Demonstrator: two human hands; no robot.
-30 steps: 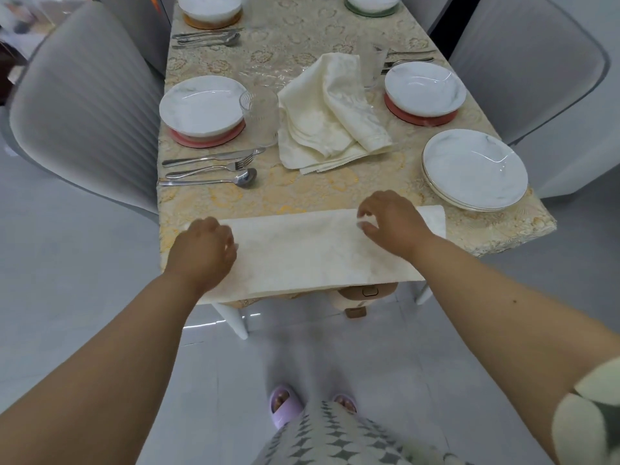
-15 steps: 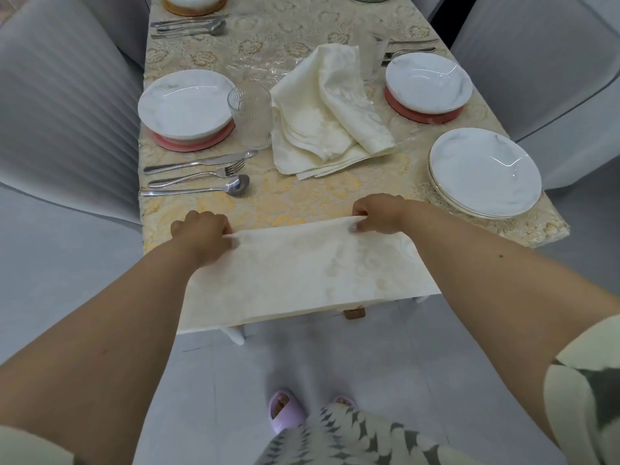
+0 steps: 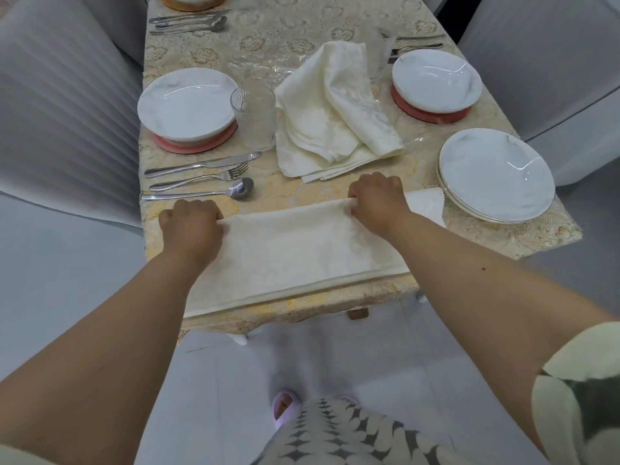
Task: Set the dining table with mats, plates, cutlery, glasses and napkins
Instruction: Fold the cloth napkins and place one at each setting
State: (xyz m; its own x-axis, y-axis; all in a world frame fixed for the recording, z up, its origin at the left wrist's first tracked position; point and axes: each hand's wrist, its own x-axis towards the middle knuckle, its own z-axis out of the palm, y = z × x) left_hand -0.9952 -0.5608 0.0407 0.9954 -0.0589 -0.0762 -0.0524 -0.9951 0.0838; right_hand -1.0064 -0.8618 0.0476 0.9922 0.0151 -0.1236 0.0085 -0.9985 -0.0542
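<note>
A cream napkin (image 3: 295, 256) lies spread flat along the near edge of the table (image 3: 523, 239). My left hand (image 3: 191, 226) grips its far left corner with curled fingers. Its far edge on the right is pinched by my right hand (image 3: 379, 199). A pile of folded cream napkins (image 3: 332, 115) sits in the middle of the table. To the left stands a white plate (image 3: 188, 105) on a red mat (image 3: 198, 144), with a glass (image 3: 253, 115) beside it and a knife (image 3: 201, 165), fork (image 3: 201, 177) and spoon (image 3: 201, 193) in front.
A stack of white plates (image 3: 496, 172) rests at the near right corner. Another plate (image 3: 436, 80) on a red mat (image 3: 432, 112) stands behind it, with a glass (image 3: 379, 58) nearby. Grey chairs (image 3: 63, 105) flank both sides. More cutlery (image 3: 188, 23) lies further back.
Both hands went from resting on the napkin to gripping its far edge, and the napkin's far edge has been drawn toward the table's near edge.
</note>
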